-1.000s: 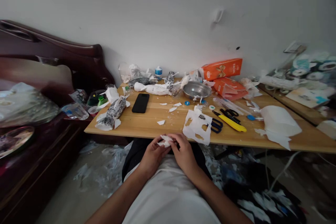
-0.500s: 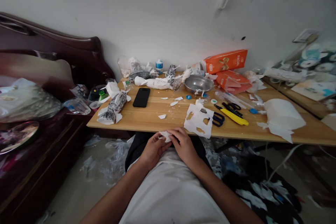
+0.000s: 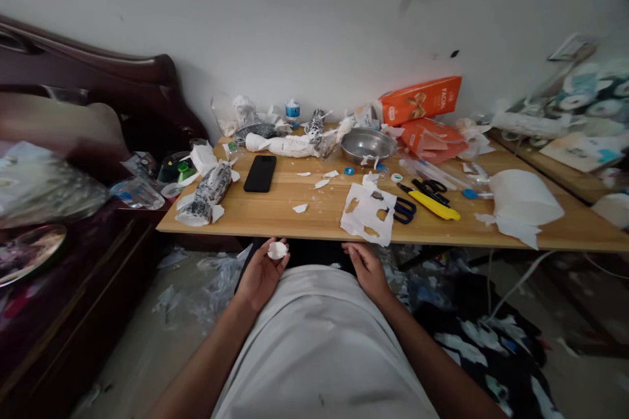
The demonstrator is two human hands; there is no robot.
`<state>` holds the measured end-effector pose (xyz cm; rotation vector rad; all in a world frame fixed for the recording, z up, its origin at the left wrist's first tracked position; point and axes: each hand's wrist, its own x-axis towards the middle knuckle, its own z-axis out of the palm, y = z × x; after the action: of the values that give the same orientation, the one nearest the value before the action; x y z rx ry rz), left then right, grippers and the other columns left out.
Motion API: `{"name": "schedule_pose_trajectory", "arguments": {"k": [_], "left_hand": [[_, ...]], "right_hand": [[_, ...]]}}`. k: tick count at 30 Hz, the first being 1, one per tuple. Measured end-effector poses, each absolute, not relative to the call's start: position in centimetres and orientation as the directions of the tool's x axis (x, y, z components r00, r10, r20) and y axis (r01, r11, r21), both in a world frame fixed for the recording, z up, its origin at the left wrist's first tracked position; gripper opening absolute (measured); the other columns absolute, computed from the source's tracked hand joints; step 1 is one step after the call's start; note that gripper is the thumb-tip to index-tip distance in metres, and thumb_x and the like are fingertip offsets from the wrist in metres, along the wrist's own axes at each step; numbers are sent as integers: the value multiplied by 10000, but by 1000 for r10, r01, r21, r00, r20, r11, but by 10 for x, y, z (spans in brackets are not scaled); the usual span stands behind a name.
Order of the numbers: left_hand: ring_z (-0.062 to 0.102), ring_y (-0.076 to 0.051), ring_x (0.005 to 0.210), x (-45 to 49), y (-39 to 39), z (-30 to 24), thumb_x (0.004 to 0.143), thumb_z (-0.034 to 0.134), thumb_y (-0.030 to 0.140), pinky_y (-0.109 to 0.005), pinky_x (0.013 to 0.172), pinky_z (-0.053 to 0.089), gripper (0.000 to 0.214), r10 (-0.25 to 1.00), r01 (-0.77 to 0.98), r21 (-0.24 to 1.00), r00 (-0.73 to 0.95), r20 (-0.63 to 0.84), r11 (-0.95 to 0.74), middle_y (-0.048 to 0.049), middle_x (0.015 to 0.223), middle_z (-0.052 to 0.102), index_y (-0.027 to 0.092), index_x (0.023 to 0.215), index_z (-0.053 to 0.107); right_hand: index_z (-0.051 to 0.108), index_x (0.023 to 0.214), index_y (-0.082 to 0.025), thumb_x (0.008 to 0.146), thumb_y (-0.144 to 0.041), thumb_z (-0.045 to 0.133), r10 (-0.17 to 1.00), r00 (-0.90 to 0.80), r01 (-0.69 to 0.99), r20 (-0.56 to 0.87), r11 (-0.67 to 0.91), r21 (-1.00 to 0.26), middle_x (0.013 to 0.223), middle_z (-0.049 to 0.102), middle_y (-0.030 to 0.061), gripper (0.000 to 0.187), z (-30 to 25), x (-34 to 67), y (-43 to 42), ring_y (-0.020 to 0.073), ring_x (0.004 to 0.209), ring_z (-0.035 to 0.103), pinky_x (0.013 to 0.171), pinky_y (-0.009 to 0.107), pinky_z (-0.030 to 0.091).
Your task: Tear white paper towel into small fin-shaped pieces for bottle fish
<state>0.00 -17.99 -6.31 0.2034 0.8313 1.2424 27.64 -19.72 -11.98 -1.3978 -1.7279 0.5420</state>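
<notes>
My left hand is closed around a small, round white piece that looks like paper, held between thumb and fingers just below the table's front edge. Apart from it, my right hand rests near my lap with nothing visible in it, thumb and fingers parted. Above the right hand, a white paper sheet with torn holes overhangs the table edge. Dark-handled scissors lie partly beneath that sheet. Small white scraps are scattered on the wooden table.
A black phone lies left of centre, beside a paper-wrapped form. Farther back are a metal bowl and orange tissue packs. On the right are a yellow cutter and a white roll.
My hands have moved apart. The white piece has gone left with my left hand, and my right hand has let go of it and shifted right. The view has tilted slightly.
</notes>
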Motion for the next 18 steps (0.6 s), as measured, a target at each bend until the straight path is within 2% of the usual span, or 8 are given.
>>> {"name": "schedule_pose_trajectory", "arguments": {"k": [2, 4, 6, 10, 12, 16, 18], "left_hand": [[728, -141, 786, 3, -179, -65, 934, 560, 120, -290, 771, 627, 119, 873, -738, 560, 83, -480, 378, -59, 858, 748, 162, 982, 661], [727, -161, 770, 6, -178, -65, 925, 579, 111, -324, 770, 633, 102, 859, -718, 560, 102, -502, 413, -68, 801, 734, 146, 968, 665], [730, -187, 793, 8, -178, -63, 917, 588, 110, -352, 774, 634, 99, 847, -706, 554, 126, -516, 442, -85, 795, 731, 137, 969, 667], [701, -173, 697, 7, -176, -60, 912, 550, 124, -320, 700, 621, 129, 829, -714, 515, 165, -534, 474, -64, 726, 693, 142, 954, 671], [693, -174, 690, 6, -176, -59, 901, 539, 132, -315, 675, 611, 137, 825, -724, 495, 182, -534, 480, -77, 763, 699, 141, 931, 673], [712, -201, 768, 6, -180, -57, 868, 569, 145, -358, 767, 608, 131, 830, -744, 468, 207, -518, 478, -90, 796, 704, 146, 760, 643], [724, -221, 822, 8, -184, -54, 858, 577, 146, -381, 831, 597, 139, 836, -748, 465, 216, -504, 474, -98, 802, 717, 146, 737, 644]], "right_hand": [[683, 1127, -229, 1035, -422, 453, 933, -216, 595, 288, 359, -719, 1138, 678, 69, 314, -105, 273, -197, 191, 1078, 638, 967, 350, 508], [714, 1081, -270, 996, -401, 542, 904, -367, 610, 219, 412, -677, 1081, 685, 47, 232, -88, 270, -199, 191, 1036, 635, 939, 318, 502], [724, 1044, -263, 994, -343, 551, 890, -431, 645, 150, 420, -638, 988, 679, 45, 197, -74, 268, -202, 193, 947, 633, 876, 314, 502], [714, 953, -215, 980, -212, 527, 897, -436, 709, 73, 393, -586, 914, 648, 58, 189, -60, 269, -209, 206, 895, 617, 825, 320, 487], [710, 945, -209, 964, -180, 526, 906, -418, 723, 66, 375, -580, 924, 647, 66, 186, -57, 270, -212, 218, 913, 616, 830, 330, 484], [697, 1036, -213, 978, -209, 499, 928, -355, 701, 114, 345, -624, 1020, 669, 88, 205, -43, 266, -219, 232, 956, 635, 866, 362, 492], [675, 1085, -223, 973, -230, 522, 932, -328, 659, 156, 344, -669, 1049, 687, 76, 190, -30, 255, -221, 222, 967, 651, 870, 351, 503]]}}
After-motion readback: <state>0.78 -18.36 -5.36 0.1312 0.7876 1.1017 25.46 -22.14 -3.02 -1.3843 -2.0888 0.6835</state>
